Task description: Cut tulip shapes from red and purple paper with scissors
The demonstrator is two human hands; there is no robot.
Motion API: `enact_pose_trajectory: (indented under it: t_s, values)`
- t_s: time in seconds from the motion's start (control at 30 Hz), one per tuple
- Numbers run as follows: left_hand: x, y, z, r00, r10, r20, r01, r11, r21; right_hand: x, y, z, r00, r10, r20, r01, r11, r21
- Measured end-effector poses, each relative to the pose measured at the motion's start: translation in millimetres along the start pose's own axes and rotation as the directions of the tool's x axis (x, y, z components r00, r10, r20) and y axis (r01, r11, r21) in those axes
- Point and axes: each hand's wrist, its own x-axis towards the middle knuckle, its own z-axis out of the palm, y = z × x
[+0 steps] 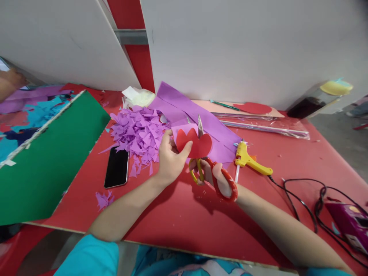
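By white panels (247,50) a red desk (161,226) is bordered along its far edge. Its left side is covered by a green board (51,165) reaching towards the near edge. Purple sheets (198,111) are spread at the middle of the far edge, and beside them purple scraps (140,132) are heaped. Near the far right corner, dark liquid is held in a yellow-topped container (319,97). A purple box (349,224) is placed towards the right edge, among loops of black cord (296,191). At the far left corner, another person's hand (13,82) is seen blurred.

Above the desk's middle, a red paper cutout (198,145) with a scalloped upper edge is pinched by the left hand (172,157), its thumb pressed on the front, its other fingers partly hidden behind. By the right hand (214,174), scissors (225,184) are gripped, the thumb and fingers being set apart in the red and yellow loops; a blade is shown above the cutout's notch. A phone (116,167) is laid left of the hands, a yellow glue gun (250,159) to their right. A green pen (225,105) is left by the far edge.
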Motion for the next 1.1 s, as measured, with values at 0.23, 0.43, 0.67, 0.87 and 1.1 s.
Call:
enact_pose_trajectory:
  t_s: [0.23,0.43,0.67,0.87,1.1]
  values:
    - [0.0,-2.6,0.3,1.0,-0.006,-0.008,0.006,1.0,0.006,-1.7,3.4,3.8,0.998,0.028,-0.063,-0.026,0.999,0.023]
    - [0.1,-3.6,0.3,0.999,-0.036,0.001,0.036,0.999,0.002,-3.5,7.7,3.7,0.996,0.043,-0.078,-0.041,0.999,0.022]
    - [0.8,-3.8,0.1,0.999,-0.036,0.004,0.036,0.999,0.026,-1.9,6.1,6.8,0.99,0.109,-0.094,-0.099,0.99,0.105]
    - [1.4,-4.7,-0.5,0.999,-0.052,0.006,0.052,0.999,0.017,-1.1,5.9,7.6,0.987,0.125,-0.103,-0.111,0.985,0.13]
    - [2.5,-6.3,-0.6,0.999,-0.049,0.016,0.049,0.999,0.008,-1.2,7.0,9.1,0.984,0.124,-0.127,-0.108,0.986,0.126]
